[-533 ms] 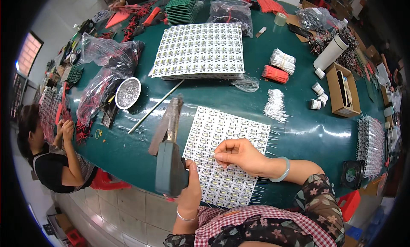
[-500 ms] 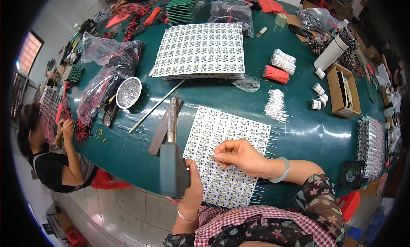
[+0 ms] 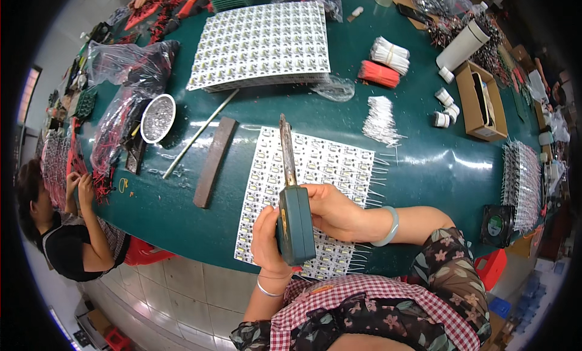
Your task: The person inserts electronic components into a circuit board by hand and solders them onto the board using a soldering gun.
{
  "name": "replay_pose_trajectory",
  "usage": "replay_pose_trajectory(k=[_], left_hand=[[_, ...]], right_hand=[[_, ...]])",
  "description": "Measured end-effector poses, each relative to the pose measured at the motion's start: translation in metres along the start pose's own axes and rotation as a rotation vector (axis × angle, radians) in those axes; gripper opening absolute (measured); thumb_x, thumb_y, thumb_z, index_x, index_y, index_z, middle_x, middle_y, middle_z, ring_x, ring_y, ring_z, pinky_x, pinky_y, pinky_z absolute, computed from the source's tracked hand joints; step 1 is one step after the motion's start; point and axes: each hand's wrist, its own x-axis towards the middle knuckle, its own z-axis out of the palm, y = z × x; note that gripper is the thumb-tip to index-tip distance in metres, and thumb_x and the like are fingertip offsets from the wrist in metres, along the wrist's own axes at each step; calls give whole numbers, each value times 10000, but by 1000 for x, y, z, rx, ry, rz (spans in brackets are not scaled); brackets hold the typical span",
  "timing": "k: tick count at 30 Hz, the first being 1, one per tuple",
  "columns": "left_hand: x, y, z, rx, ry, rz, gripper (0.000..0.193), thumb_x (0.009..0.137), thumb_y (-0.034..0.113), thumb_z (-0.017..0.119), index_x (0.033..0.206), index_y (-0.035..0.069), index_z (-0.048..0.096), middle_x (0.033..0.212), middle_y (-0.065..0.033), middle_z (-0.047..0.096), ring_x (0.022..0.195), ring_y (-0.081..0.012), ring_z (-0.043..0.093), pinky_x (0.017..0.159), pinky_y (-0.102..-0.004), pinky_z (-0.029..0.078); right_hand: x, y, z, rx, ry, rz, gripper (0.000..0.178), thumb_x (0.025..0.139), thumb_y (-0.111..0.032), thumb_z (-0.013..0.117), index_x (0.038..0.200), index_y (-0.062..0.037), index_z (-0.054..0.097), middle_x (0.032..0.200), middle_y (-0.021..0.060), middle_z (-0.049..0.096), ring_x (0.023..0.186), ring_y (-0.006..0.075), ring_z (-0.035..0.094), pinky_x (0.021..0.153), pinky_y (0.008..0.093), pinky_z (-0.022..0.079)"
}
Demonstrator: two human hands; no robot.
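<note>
My left hand (image 3: 265, 242) is wrapped round the dark green body of a soldering gun (image 3: 296, 226), its long stained metal tip pointing away from me. Under both hands lies a white sheet of small circuit boards (image 3: 267, 163), with thin white wires sticking out along its right edge. Close by on the right, my right hand (image 3: 339, 212) is curled over the sheet. Its fingertips are hidden behind the soldering gun, and whatever they pinch cannot be made out. A brown bar (image 3: 215, 164) rests on the table left of the sheet.
A stack of board sheets (image 3: 260, 47) stands farther back. Loose white wires (image 3: 381, 121) lie beyond the sheet, near red and white wire bundles (image 3: 380, 74). At left are a white bowl (image 3: 159, 119), a thin rod (image 3: 200, 134) and a seated co-worker (image 3: 63, 229). A cardboard box (image 3: 482, 102) stands right.
The soldering gun has swung right, off the brown bar and over the sheet. My right hand has shifted slightly left, its fingers now behind the gun. The whole view has shifted too.
</note>
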Motion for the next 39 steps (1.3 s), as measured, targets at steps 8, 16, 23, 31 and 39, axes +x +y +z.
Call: replay_pose_trajectory(k=[8,16,23,31,39], left_hand=[[-3,4,-6,-401,-17,-487,339,820,-36,732,1129,-74,597,1038,-135,654,704,-152,621,619,-274,525],[-10,-12,-15,-490,-60,-695,348,803,-62,723,1125,-75,591,905,-121,630,551,-110,542,442,-233,415],[-7,-11,-14,-456,-104,-714,303,807,-63,719,1082,-73,594,849,-94,619,541,-101,533,446,-231,412],[-2,-2,-18,-437,-178,-896,283,830,52,765,1063,-55,644,952,-66,676,807,-110,615,716,-252,498],[3,2,-15,-379,-188,-828,377,805,21,774,1120,-85,596,977,-83,644,801,-134,590,705,-260,481]], right_hand=[[17,-30,-35,-829,224,-650,119,907,-103,664,948,8,654,858,60,650,783,140,600,717,270,482],[37,-44,-75,-1687,341,-1246,132,732,17,663,843,-53,645,769,63,543,763,243,540,671,351,458],[40,-44,-78,-1719,345,-1239,156,714,41,633,834,-58,644,792,54,558,778,222,553,677,335,459],[40,-45,-79,-1749,343,-1210,165,703,37,629,839,-55,650,801,55,563,784,222,553,681,334,464],[40,-45,-78,-1775,343,-1206,166,692,46,629,834,-39,647,797,71,559,778,228,549,678,334,465]])
